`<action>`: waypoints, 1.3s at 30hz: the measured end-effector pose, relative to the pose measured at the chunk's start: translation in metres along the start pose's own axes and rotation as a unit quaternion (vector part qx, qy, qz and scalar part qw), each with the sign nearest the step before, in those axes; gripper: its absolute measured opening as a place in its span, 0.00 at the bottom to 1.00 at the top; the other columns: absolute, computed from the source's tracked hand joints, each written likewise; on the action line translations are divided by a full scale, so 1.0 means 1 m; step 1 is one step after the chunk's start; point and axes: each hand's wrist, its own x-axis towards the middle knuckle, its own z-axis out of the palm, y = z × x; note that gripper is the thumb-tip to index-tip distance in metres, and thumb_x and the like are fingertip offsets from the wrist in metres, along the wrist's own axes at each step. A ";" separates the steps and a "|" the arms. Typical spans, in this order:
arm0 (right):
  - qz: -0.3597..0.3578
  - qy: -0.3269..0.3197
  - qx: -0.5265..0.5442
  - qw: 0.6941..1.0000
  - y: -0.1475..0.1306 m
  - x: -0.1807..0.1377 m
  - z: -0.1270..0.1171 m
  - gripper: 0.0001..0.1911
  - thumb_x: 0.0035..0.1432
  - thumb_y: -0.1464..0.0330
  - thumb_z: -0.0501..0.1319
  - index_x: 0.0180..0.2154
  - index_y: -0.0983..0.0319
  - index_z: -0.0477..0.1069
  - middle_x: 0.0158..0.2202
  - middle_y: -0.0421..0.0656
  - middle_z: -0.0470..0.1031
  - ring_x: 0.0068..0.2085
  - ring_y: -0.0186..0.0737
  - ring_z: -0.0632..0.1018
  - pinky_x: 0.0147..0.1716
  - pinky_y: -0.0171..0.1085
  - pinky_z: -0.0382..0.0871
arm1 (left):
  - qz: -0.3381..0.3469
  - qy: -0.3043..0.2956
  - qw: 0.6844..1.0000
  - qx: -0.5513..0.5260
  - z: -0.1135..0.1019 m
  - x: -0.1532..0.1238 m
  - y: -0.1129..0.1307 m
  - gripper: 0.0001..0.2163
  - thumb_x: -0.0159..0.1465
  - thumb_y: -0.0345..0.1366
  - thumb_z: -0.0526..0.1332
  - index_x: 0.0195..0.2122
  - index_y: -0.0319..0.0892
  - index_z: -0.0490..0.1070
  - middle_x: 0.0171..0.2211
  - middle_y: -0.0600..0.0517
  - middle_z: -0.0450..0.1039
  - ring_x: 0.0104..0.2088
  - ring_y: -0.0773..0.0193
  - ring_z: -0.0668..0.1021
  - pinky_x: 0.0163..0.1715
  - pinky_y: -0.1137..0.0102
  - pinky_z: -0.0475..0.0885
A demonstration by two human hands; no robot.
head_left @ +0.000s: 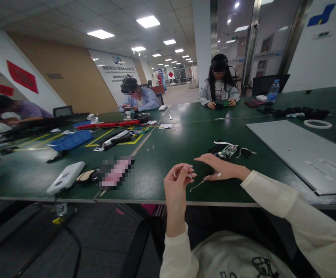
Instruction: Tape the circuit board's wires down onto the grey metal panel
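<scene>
My left hand [178,177] is raised over the table's front edge, fingers curled and thumb pressed against them. A thin white loop [174,173] shows in that grip; its kind is hard to make out. To its right, my right hand [224,166] has its forefinger stretched toward the left one, thumb lower down. A thin cable [196,187] runs out from the right thumb, its free end hanging to the left. The hands are apart. Just beyond the right hand lies an opened black device with a bare circuit board [228,151] and a white strip.
A grey panel [295,150] lies at right, near a white ring [317,124] and a water bottle [273,92]. At left are a pink phone-like object [118,172], a white device [66,177] and a blue tray [72,140]. Several people sit around the green table [168,150].
</scene>
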 end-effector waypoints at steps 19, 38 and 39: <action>0.111 0.091 -0.045 0.989 -0.006 0.004 -0.003 0.15 0.66 0.64 0.54 0.34 0.64 0.74 0.29 0.43 0.73 0.31 0.34 0.72 0.35 0.34 0.62 | 0.035 -0.018 0.996 0.085 -0.003 0.011 -0.026 0.11 0.56 0.41 0.67 0.34 0.39 0.73 0.30 0.52 0.74 0.31 0.68 0.78 0.29 0.75 0.73; 0.121 0.122 0.038 0.984 0.000 0.006 0.004 0.07 0.59 0.69 0.61 0.38 0.63 0.76 0.34 0.43 0.76 0.33 0.34 0.74 0.34 0.34 0.67 | 0.088 0.054 0.990 0.092 -0.022 0.020 -0.023 0.20 0.57 0.43 0.65 0.46 0.41 0.63 0.35 0.47 0.79 0.32 0.59 0.82 0.28 0.72 0.76; 0.123 0.119 0.038 0.985 0.000 0.007 0.004 0.07 0.59 0.69 0.61 0.38 0.63 0.76 0.34 0.43 0.76 0.33 0.34 0.74 0.34 0.34 0.67 | 0.093 0.059 0.990 0.091 -0.024 0.020 -0.022 0.20 0.58 0.44 0.64 0.48 0.41 0.63 0.37 0.46 0.79 0.33 0.59 0.82 0.28 0.72 0.76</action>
